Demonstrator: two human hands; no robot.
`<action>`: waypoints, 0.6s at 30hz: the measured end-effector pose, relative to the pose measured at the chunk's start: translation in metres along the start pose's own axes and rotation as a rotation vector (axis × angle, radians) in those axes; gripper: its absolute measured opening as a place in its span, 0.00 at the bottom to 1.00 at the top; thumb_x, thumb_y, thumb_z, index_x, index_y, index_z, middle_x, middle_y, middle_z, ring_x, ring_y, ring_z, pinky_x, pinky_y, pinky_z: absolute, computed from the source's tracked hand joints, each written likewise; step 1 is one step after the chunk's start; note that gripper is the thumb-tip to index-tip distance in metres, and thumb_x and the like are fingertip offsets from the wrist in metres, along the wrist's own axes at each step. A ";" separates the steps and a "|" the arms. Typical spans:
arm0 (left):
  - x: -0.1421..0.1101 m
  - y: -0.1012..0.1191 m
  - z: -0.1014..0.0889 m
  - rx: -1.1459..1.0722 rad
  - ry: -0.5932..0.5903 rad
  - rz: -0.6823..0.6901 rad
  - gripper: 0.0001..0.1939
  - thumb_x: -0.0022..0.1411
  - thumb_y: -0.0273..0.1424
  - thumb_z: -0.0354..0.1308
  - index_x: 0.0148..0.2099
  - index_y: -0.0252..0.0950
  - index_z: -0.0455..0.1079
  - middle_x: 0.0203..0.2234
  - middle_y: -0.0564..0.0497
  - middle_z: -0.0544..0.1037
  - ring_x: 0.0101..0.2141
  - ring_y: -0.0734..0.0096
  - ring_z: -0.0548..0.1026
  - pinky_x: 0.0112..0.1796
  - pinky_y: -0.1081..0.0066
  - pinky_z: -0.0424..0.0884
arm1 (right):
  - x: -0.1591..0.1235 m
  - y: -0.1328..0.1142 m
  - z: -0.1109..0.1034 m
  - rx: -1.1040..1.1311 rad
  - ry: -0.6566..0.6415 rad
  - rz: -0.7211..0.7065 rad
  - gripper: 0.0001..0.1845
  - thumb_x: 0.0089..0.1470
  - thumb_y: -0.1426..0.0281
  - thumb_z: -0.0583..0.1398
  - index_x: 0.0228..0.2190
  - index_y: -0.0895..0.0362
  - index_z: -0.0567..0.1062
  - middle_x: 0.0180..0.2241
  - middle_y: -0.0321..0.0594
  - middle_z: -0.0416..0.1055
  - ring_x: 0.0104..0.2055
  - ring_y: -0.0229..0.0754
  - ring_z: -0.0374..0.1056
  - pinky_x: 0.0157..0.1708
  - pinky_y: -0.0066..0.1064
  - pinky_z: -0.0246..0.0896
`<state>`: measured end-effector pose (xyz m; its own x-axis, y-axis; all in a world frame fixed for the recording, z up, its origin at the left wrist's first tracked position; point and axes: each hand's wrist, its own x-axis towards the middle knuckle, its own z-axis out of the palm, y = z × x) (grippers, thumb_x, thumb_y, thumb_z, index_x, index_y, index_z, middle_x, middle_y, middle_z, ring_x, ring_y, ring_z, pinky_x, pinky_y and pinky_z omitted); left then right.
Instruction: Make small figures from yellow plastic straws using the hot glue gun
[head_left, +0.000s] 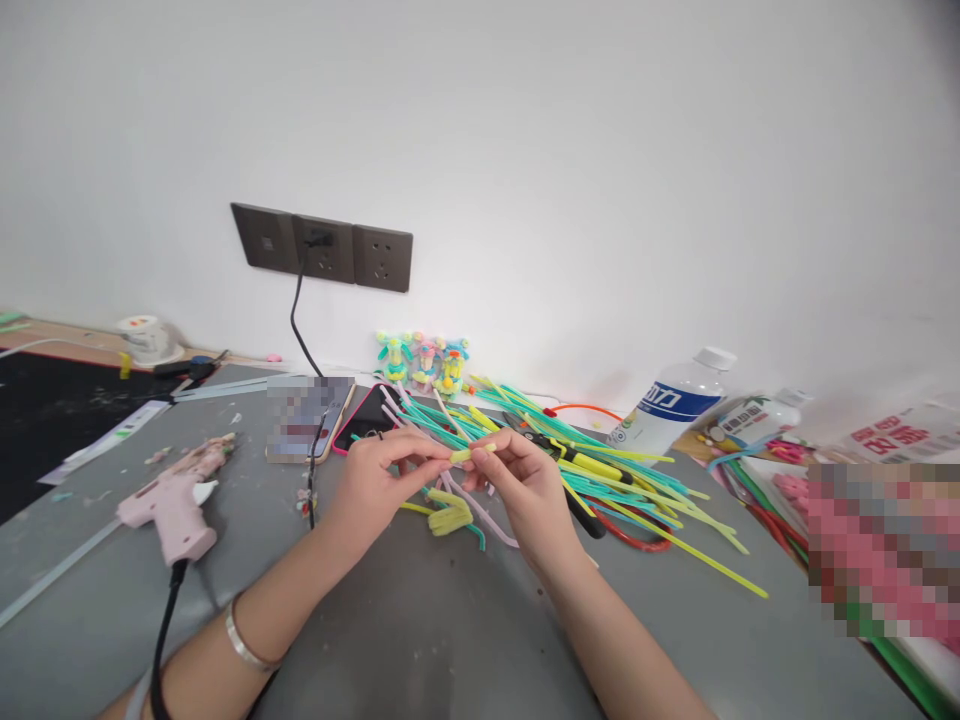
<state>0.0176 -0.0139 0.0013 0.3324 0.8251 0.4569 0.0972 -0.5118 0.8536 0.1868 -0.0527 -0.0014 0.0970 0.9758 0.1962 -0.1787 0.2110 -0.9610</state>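
Observation:
A short piece of yellow pipe cleaner [461,456] is pinched between the fingertips of both hands above the grey table. My left hand [390,475] grips its left end, and my right hand [517,480] grips the right end. Just below them lies a folded yellow pipe-cleaner coil [448,512]. Close behind and to the right spreads a loose pile of green, yellow and lilac pipe cleaners [600,455]. Three small fuzzy figures, including a pink one [427,362], stand against the wall.
A pink glue gun [172,500] with a black cord lies at the left. Two phones, one with a black screen [366,418], rest behind my left hand. Yellow-handled pliers [600,468] sit in the pile. A clear bottle [675,400] stands at the right, near a white bottle [757,418].

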 end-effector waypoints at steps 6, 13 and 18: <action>0.000 -0.001 -0.001 0.092 -0.023 0.062 0.05 0.59 0.24 0.63 0.33 0.36 0.81 0.27 0.51 0.83 0.25 0.75 0.75 0.23 0.78 0.64 | 0.001 0.001 0.000 0.019 0.006 0.011 0.15 0.50 0.59 0.69 0.25 0.57 0.74 0.23 0.35 0.76 0.21 0.35 0.70 0.24 0.27 0.63; 0.000 -0.001 0.000 0.130 -0.040 0.053 0.05 0.60 0.25 0.62 0.33 0.36 0.79 0.28 0.51 0.83 0.28 0.74 0.77 0.24 0.79 0.65 | 0.002 0.002 -0.002 0.033 -0.002 0.014 0.14 0.50 0.60 0.69 0.26 0.57 0.74 0.23 0.36 0.76 0.23 0.35 0.68 0.26 0.27 0.64; 0.001 -0.003 0.001 0.120 -0.045 0.008 0.02 0.58 0.26 0.64 0.34 0.36 0.78 0.29 0.52 0.83 0.27 0.74 0.76 0.24 0.79 0.66 | 0.005 0.004 -0.006 0.043 0.001 0.004 0.15 0.50 0.59 0.69 0.26 0.56 0.74 0.23 0.34 0.74 0.23 0.34 0.66 0.26 0.27 0.62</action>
<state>0.0184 -0.0122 -0.0009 0.3754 0.8104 0.4498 0.2047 -0.5458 0.8126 0.1921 -0.0472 -0.0051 0.0974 0.9766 0.1920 -0.2213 0.2093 -0.9525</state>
